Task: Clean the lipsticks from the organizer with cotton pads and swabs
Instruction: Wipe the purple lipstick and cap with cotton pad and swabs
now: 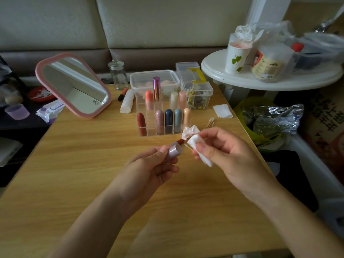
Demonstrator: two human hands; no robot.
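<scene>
My left hand (156, 164) grips an uncapped lipstick (175, 150) with a metallic lilac barrel; its dark red tip points toward the organizer. Just to its right, my right hand (221, 148) pinches a folded white cotton pad (200, 148) together with a cotton swab whose tip pokes out near the lipstick. A crumpled pad (190, 132) lies just beyond them. The clear acrylic organizer (149, 134) stands mid-table holding several capped lipsticks, among them a tall purple one (156, 88). Loose swabs (210, 123) lie right of it.
A pink-framed mirror (74, 84) leans at the left. Behind the organizer are a glass jar (118, 74), a rolled cloth (127, 101), a lidded tub (154, 79) and a clear box (195, 86). A flat pad (222, 111) lies near the table's right edge. A white side table (270, 79) carries a cup.
</scene>
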